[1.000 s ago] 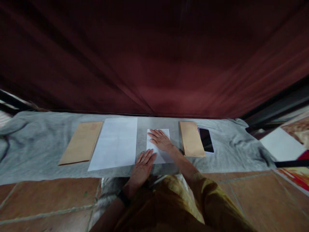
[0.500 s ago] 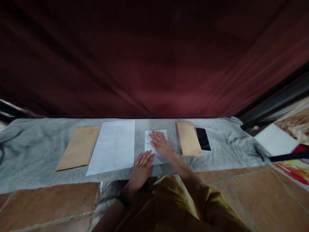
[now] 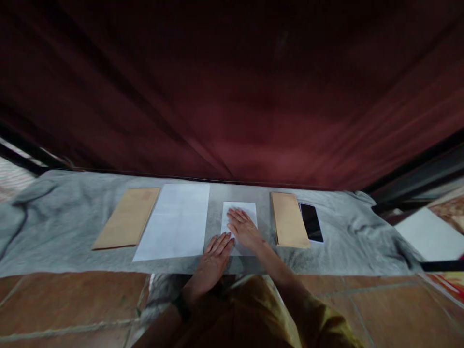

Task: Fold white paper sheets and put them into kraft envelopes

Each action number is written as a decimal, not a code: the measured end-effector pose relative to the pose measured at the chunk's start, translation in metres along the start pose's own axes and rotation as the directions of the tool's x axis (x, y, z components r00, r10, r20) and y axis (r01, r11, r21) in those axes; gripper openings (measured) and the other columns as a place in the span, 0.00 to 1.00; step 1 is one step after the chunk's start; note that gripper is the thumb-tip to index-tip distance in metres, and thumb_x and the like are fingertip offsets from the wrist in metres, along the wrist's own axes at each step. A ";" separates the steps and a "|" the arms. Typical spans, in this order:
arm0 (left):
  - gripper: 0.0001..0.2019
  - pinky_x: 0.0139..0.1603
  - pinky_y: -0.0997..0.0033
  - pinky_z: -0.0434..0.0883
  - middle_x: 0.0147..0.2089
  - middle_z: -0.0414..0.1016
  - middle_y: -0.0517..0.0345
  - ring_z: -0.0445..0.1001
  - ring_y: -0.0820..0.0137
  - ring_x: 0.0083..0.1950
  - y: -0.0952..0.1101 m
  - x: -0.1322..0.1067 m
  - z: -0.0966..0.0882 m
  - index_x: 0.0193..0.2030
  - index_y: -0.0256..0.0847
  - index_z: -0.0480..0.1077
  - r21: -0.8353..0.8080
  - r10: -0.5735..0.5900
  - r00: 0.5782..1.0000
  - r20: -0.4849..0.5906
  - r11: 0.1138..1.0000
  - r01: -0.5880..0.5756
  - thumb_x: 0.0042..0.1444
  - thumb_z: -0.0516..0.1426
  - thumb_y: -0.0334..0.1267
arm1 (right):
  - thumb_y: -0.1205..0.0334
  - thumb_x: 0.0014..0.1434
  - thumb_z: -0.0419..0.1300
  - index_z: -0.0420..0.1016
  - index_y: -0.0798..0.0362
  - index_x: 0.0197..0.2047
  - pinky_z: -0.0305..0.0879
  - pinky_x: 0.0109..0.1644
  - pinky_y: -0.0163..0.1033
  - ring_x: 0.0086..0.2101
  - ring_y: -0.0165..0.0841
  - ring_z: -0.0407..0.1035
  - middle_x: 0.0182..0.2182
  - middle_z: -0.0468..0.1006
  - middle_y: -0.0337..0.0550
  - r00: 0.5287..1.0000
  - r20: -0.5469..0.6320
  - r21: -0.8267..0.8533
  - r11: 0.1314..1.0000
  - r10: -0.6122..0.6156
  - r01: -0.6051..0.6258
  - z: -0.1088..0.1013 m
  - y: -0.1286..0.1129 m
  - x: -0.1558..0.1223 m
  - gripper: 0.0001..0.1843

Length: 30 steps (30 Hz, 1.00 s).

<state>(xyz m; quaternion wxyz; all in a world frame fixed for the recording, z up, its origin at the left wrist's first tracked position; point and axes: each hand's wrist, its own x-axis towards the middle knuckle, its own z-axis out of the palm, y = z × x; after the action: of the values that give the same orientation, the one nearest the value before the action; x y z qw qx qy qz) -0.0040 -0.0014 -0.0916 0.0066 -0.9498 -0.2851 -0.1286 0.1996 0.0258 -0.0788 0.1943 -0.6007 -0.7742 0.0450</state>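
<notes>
Centrally, small paper: flat on the cloth-covered counter; likely light, easily creased, best held by edges.
Right hand: fingers slightly spread, resting on it.
Left hand: fingers flat at its left edge, gripping nothing.

The small sheet and large sheet look smooth, matt paper; the phone screen glossy; the grey cover soft, napped cloth.
</notes>
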 end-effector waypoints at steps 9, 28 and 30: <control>0.24 0.74 0.51 0.60 0.72 0.65 0.49 0.63 0.62 0.73 0.001 -0.003 0.007 0.69 0.40 0.64 -0.016 -0.022 0.999 -0.036 1.000 0.022 0.67 0.49 0.32 | 0.55 0.74 0.50 0.60 0.56 0.72 0.49 0.75 0.52 0.70 0.41 0.55 0.72 0.58 0.50 0.998 0.054 -0.050 0.999 -0.017 0.020 0.024 0.007 0.033 0.28; 0.25 0.68 0.54 0.69 0.68 0.72 0.51 0.68 0.63 0.69 -0.022 0.006 0.002 0.65 0.42 0.69 -0.309 -0.035 0.999 0.040 0.950 0.046 0.62 0.51 0.27 | 0.55 0.67 0.61 0.63 0.50 0.71 0.57 0.73 0.57 0.68 0.42 0.59 0.69 0.65 0.51 0.999 0.040 0.144 0.989 0.022 -0.028 -0.025 -0.005 -0.121 0.31; 0.24 0.69 0.53 0.68 0.69 0.70 0.50 0.67 0.63 0.71 -0.020 0.002 0.000 0.67 0.42 0.66 -0.301 -0.034 0.999 0.034 0.953 0.043 0.64 0.50 0.29 | 0.56 0.66 0.61 0.65 0.51 0.70 0.56 0.73 0.56 0.68 0.41 0.60 0.69 0.65 0.50 0.999 0.035 0.150 0.988 0.026 -0.031 -0.025 -0.005 -0.123 0.30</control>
<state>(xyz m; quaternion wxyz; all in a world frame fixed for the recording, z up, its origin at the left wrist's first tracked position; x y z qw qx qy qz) -0.0133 0.0159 -0.0926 -0.1452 -0.9356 -0.2808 -0.1571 0.2284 -0.0961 -0.0848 0.2255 -0.5945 -0.7630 0.1161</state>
